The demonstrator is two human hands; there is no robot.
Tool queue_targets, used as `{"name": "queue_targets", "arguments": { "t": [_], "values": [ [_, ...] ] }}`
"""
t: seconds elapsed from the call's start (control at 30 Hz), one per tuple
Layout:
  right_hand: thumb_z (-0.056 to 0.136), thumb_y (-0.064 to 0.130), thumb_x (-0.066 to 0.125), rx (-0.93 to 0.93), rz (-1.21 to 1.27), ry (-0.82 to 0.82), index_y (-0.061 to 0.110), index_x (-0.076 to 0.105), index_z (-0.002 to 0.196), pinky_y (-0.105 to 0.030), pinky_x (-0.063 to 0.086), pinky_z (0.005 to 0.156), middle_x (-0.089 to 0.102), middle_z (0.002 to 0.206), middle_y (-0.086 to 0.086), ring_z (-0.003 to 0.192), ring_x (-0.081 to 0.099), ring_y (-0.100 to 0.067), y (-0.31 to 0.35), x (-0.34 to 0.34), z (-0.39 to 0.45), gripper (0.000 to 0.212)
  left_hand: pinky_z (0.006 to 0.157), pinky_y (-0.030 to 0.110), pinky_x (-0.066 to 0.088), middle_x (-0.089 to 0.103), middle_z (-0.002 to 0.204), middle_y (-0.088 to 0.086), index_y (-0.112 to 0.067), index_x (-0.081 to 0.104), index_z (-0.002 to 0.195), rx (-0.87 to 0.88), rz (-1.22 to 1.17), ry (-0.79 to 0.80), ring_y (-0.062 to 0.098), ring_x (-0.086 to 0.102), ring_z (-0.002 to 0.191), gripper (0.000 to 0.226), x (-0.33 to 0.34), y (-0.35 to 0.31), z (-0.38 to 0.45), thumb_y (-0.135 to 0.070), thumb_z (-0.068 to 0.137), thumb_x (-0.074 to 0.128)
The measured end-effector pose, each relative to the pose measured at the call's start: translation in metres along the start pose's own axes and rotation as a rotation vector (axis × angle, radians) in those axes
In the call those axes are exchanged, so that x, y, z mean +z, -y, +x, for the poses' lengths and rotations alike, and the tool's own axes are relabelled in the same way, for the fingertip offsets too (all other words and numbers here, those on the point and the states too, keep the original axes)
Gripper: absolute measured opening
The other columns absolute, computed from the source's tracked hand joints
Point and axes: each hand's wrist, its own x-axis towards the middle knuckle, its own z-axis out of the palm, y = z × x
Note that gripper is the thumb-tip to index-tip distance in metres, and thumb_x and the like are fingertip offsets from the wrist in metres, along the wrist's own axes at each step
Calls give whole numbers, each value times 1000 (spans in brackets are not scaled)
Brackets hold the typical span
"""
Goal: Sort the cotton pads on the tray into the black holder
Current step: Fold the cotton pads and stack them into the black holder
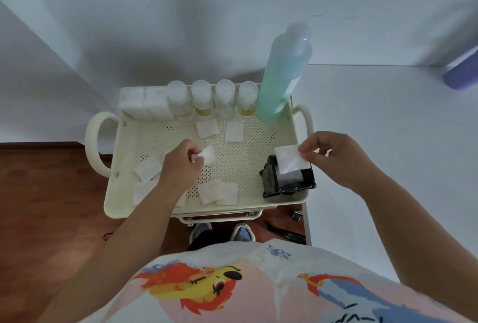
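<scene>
Right hand pinches a pad by its corner above the holder at the tray right edge; left hand pinches another. Risk: limp pad folds on the rim, misses the slot.

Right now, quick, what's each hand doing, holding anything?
Left hand: closed, pinching a cotton pad above the tray.
Right hand: closed, pinching another cotton pad over the black holder.

Our cream tray, loaded

On its perforated floor we see loose cotton pads, the black holder, small bottles and a tall green bottle.
</scene>
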Motion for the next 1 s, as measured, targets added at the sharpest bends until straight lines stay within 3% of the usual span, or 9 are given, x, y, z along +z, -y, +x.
{"name": "queue_targets", "arguments": {
  "t": [0.13,0.2,0.27,0.37,0.43,0.53,0.67,0.8,1.0],
  "values": [
    [82,19,69,-4,-111,22,39,66,75,-6,37,60,65,77,23,73,52,8,-3,12,-12,22,67,13,39,63,88,-14,-28,58,100,62,-163,-115,-3,57,78,19,-9,-23,-8,-23,85,67],
    [84,20,67,-27,-202,35,43,63,78,-9,33,65,64,84,21,84,51,-1,-5,22,-13,25,70,11,41,65,90,-14,-29,58,102,108,-231,-89,-2,59,80,19,-10,-34,-12,-22,86,66],
    [85,22,64,2,-280,38,45,64,83,-19,39,73,60,92,8,92,47,-14,-6,30,-12,23,70,9,43,65,90,-15,-31,57,102,159,-271,-44,-1,59,77,19,-9,-45,-15,-22,88,66],
    [85,28,58,36,-460,3,46,65,95,-26,34,79,46,91,2,89,39,-20,-3,38,-12,22,72,9,45,66,92,-13,-33,57,103,213,-302,6,-1,60,78,22,-9,-58,-20,-22,87,67],
    [85,28,56,-54,-575,-15,40,65,98,-26,27,79,54,86,3,90,40,-19,1,41,-14,20,75,12,47,67,95,-10,-34,57,104,235,-312,29,3,61,82,23,-9,-62,-23,-22,87,67],
    [82,25,60,-164,-623,-133,30,70,89,-32,33,80,63,81,7,90,45,-21,4,38,-18,13,74,11,46,67,95,-9,-34,58,104,255,-319,47,5,60,81,24,-9,-65,-27,-21,86,67],
    [73,27,74,-211,-657,-264,31,74,78,-36,34,80,57,98,1,93,40,-26,4,35,-23,7,72,7,46,66,95,-10,-35,59,104,260,-329,56,5,60,81,23,-10,-68,-27,-23,86,67],
    [78,44,59,-131,-775,-99,49,69,82,-44,17,94,30,144,3,118,19,-29,0,37,-23,11,71,5,44,65,91,-10,-31,60,104,291,-328,61,3,58,80,22,-10,-76,-29,-21,87,68],
    [82,43,35,-35,-812,89,52,62,97,-48,10,101,-1,155,5,130,1,-27,-8,41,-18,32,69,7,45,64,90,-15,-29,61,105,297,-327,86,-2,57,75,22,-10,-87,-34,-19,87,68]
  ]
}}
